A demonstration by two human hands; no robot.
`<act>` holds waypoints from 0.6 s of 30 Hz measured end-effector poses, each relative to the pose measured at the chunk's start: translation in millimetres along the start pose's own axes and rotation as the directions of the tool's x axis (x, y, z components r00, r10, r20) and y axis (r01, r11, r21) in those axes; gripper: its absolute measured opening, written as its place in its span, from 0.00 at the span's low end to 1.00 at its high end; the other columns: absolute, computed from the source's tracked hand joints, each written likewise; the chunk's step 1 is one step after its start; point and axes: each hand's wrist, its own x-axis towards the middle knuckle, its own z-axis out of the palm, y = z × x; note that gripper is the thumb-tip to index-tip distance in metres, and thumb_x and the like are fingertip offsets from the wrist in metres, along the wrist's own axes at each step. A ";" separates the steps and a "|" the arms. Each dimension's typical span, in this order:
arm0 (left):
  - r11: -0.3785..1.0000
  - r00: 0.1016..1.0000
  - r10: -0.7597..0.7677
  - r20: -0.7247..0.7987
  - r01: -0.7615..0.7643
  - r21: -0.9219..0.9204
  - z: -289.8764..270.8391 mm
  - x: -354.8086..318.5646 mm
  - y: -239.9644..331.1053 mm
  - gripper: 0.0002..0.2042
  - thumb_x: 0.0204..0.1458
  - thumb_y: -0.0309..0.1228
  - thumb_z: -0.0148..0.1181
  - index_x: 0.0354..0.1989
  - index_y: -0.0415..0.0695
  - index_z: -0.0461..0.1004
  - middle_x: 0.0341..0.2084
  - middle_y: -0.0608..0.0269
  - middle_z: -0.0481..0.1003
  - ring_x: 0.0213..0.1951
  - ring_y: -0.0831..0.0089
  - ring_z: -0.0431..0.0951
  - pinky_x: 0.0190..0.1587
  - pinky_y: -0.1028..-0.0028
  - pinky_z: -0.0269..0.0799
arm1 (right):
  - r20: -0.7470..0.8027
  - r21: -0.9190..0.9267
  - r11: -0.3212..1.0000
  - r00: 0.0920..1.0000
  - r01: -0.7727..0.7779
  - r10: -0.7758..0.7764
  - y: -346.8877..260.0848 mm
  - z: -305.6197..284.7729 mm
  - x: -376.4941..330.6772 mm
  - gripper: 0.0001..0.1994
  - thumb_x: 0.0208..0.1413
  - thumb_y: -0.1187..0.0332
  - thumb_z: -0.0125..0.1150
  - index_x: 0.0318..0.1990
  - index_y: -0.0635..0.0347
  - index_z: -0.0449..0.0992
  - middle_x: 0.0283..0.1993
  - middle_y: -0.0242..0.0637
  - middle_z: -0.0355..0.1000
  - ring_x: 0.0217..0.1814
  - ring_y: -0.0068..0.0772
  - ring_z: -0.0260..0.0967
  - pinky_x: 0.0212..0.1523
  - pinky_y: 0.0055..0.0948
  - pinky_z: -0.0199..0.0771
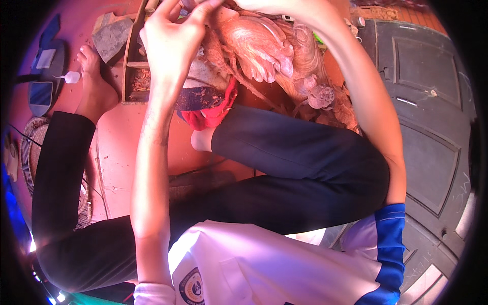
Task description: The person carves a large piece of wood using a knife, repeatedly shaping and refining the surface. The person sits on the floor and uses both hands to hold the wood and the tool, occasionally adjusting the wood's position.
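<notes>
My left hand [175,43] is raised at the top edge, its thumb and fingers bent together. What they hold, if anything, is cut off or too small to make out. My right hand [269,4] reaches in from the right along the top edge, with its fingers mostly out of the picture. Both hands are at the far end of a reddish-brown carved wooden sculpture [254,43] with flowing ridges and a carved flower [320,96]. Beneath it, near my bare foot, is a bundle of red and dark blue cloth [208,112] flecked with shavings.
A wooden tray [127,76] with shavings stands left of the sculpture, beside a grey block [113,38]. Further left are a dark device [40,96], a white tag-like piece [71,77] and a woven basket [30,152]. Grey panelled boards [427,76] lie right. My legs fill the middle.
</notes>
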 end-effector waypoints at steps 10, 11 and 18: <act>0.991 1.000 0.006 0.023 -0.009 0.133 7.5 -2.7 11.0 0.34 0.48 0.18 0.70 0.67 0.41 0.68 0.50 0.53 0.82 0.50 0.74 0.82 0.52 0.74 0.78 | 0.031 -0.315 0.947 0.997 -0.063 0.077 -3.9 0.0 -13.2 0.08 0.55 0.70 0.62 0.39 0.59 0.85 0.39 0.43 0.81 0.39 0.46 0.77 0.55 0.46 0.69; 0.978 1.000 0.009 0.009 -0.011 0.207 1.4 -2.0 18.6 0.34 0.48 0.19 0.71 0.67 0.42 0.69 0.49 0.52 0.82 0.50 0.73 0.82 0.52 0.74 0.78 | 0.055 -0.310 0.949 0.996 -0.054 0.074 -12.3 0.3 -6.3 0.08 0.56 0.69 0.61 0.39 0.58 0.85 0.38 0.41 0.81 0.38 0.45 0.77 0.58 0.48 0.67; 0.957 0.987 0.146 -0.064 -0.124 0.262 -6.5 6.0 4.1 0.35 0.45 0.23 0.74 0.66 0.39 0.70 0.54 0.47 0.80 0.56 0.63 0.81 0.58 0.68 0.75 | -0.059 -0.160 0.987 0.998 -0.030 0.020 -7.4 12.9 1.8 0.08 0.55 0.70 0.62 0.38 0.64 0.83 0.32 0.45 0.80 0.36 0.48 0.79 0.41 0.39 0.75</act>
